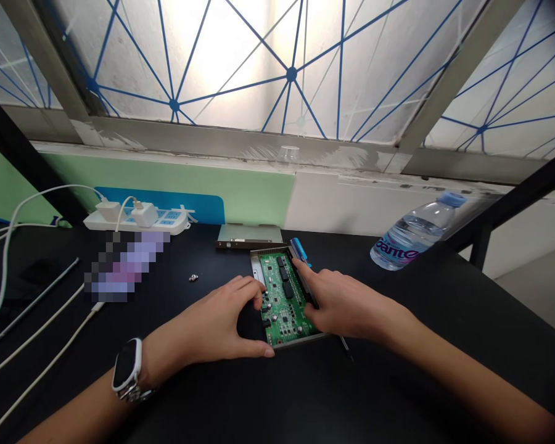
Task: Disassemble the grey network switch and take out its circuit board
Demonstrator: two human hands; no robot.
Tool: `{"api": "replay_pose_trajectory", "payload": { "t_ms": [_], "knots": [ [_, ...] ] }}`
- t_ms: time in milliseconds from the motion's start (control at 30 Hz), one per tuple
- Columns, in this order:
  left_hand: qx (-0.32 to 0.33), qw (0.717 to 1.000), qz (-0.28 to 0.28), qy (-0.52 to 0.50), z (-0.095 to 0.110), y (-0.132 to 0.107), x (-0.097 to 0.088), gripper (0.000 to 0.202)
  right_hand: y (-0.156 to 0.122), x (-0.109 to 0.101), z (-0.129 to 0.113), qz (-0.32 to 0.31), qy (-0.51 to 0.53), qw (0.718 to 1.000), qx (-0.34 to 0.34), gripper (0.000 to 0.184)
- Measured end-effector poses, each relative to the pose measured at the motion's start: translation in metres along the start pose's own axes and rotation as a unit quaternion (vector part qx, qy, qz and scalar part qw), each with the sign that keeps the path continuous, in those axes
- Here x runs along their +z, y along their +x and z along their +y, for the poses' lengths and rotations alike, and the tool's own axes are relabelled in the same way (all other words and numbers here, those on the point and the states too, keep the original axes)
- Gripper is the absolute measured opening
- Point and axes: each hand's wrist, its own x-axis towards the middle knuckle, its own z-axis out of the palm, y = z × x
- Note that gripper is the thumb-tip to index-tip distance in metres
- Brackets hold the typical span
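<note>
A green circuit board lies in a shallow open metal case on the black table, in the middle of the view. My left hand grips the case's left side, its thumb at the near left corner and its fingers curled over the left edge. Along the right edge, my right hand holds the side wall between index finger and thumb. A blue handle shows just behind the right hand, and a thin dark shaft pokes out below it; the hand hides whether they join.
A metal cover lies behind the case. Left of it are small screws, a white power strip, white cables and a blurred-out object. A water bottle leans at the right.
</note>
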Motion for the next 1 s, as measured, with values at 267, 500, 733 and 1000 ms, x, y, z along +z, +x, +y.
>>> {"api": "replay_pose_trajectory", "payload": {
  "t_ms": [267,500,733,1000],
  "knots": [
    [0.009,1.000,0.002,0.010,-0.001,0.000,0.001,0.051,0.000,0.001,0.002,-0.002,0.004,1.000,-0.011,0.078],
    [0.023,1.000,0.006,0.006,-0.003,0.001,0.001,0.050,0.002,0.000,0.000,0.002,-0.006,1.000,-0.002,0.085],
    [0.028,0.999,0.007,0.022,0.000,0.000,0.000,0.048,0.007,0.005,-0.003,0.020,-0.020,0.999,0.030,0.084],
    [0.025,0.999,0.007,0.021,-0.003,0.000,0.001,0.045,0.016,0.010,-0.002,0.045,-0.031,0.998,0.039,0.073]
  ]
}}
